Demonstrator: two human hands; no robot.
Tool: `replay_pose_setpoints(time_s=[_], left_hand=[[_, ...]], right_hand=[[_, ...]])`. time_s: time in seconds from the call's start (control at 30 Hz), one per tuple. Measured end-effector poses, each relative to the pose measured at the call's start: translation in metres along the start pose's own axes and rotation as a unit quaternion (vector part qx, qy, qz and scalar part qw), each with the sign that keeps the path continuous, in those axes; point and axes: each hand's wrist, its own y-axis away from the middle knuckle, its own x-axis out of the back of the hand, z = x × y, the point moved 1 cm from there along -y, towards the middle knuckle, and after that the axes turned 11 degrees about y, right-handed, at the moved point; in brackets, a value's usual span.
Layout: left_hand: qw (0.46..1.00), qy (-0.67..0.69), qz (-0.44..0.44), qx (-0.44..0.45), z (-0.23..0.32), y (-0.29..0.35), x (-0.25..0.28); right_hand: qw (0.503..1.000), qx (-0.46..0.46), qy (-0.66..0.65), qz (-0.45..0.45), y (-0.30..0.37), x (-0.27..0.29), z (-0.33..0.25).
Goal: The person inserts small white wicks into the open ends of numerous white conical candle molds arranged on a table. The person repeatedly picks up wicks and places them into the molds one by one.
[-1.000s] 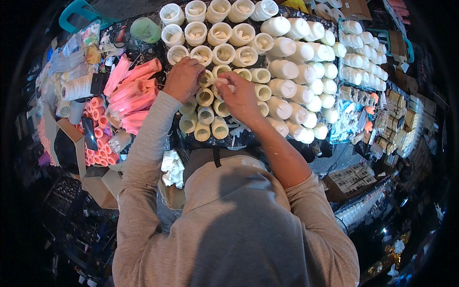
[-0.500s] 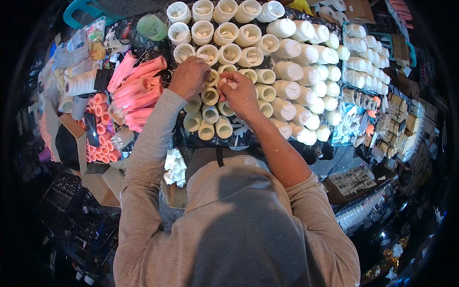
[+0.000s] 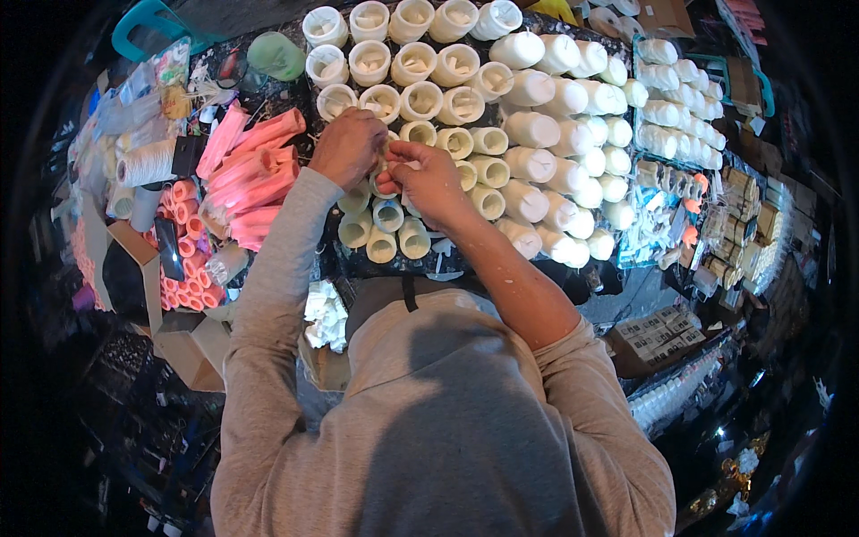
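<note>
My left hand is bent over the front rows of hollow pale candle cups, its fingers curled down at a rim; whatever they pinch is hidden. My right hand meets it from the right, fingers closed round small white pieces that show only in part. Both sets of fingertips nearly touch above one cup. Closer to me stand more small open cups. Behind the hands, wider white cups hold loose pale pieces. Right of them lie rows of solid white candles with wicks.
Pink wax tubes lie in a heap on the left, near a white string spool and a dark phone. A green cup stands at the back. Wrapped white candles fill a crate on the right. Open cardboard boxes sit lower left.
My right hand has shifted left toward the left hand, and its fingers now cover more of the white pieces. The whole view has shifted slightly.
</note>
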Motion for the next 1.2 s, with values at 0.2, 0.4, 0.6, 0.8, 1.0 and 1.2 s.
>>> replay_pose_setpoints(time_s=[0.2,0.4,0.6,0.8,1.0,1.2], left_hand=[[0.999,0.027,0.03,-0.012,-0.002,0.001,-0.001],[1.0,-0.008,-0.004,0.005,0.002,-0.001,-0.003],[1.0,-0.013,0.001,0.0,0.005,-0.001,-0.001],[0.999,0.002,0.007,0.033,0.004,-0.004,-0.003],[0.997,0.022,0.015,0.079,0.004,-0.006,-0.002],[0.992,0.027,-0.014,0.124,0.008,-0.01,0.003]], right_hand=[[0.997,-0.066,-0.033,-0.03,0.01,0.015,-0.003],[0.957,-0.058,-0.265,-0.099,0.04,0.041,-0.001],[0.954,-0.057,-0.278,-0.092,0.051,0.047,0.011],[0.99,0.01,-0.137,0.011,0.038,0.044,0.023],[0.993,0.03,-0.09,0.068,0.019,0.03,0.017],[0.951,0.169,0.158,0.203,0.008,0.009,0.01]])
